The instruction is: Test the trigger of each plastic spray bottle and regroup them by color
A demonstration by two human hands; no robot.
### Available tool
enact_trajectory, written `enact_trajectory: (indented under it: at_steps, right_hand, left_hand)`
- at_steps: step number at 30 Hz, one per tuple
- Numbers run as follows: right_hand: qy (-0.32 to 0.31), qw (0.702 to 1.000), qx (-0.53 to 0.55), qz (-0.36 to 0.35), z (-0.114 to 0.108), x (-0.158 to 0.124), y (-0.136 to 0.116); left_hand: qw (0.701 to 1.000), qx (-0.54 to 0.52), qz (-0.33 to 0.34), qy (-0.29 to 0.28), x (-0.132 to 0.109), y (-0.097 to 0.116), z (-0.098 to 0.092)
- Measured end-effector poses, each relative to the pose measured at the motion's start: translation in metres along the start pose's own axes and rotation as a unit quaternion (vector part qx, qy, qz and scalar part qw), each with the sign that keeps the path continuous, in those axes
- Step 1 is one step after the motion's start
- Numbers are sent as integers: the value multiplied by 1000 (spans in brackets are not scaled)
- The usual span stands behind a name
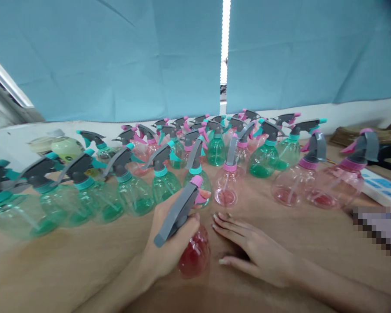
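Note:
My left hand is wrapped round the neck of a pink spray bottle with a grey trigger head and pink nozzle; the fingers hide its collar. To the right of that bottle, my right hand rests low over the table with fingers spread and nothing in it. Just beyond my hands stand another pink spray bottle and a green spray bottle, the latter with a grey and teal head.
Green bottles line the left, including a front green bottle. More pink and green bottles crowd the back. Two pink bottles stand right, one a large pink bottle, near a white power strip. A blue curtain hangs behind the wooden table.

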State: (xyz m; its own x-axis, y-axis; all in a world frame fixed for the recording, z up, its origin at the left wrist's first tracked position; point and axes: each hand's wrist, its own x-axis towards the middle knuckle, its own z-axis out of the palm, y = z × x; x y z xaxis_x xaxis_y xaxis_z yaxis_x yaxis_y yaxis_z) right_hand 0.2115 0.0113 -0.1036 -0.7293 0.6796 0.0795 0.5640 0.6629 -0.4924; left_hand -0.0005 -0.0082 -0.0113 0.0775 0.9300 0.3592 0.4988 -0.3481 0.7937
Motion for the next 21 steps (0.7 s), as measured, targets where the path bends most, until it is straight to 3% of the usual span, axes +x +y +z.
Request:
enact_trajectory:
  at_steps: [13, 21]
  right_hand:
    - [5, 1000, -3, 2, 2, 0, 1]
    - [2, 1000, -10, 1, 0, 0, -1]
  left_hand:
    - [999, -33, 20, -30, -2, -12, 1]
    - [997, -55, 29, -36, -1, -7, 0]
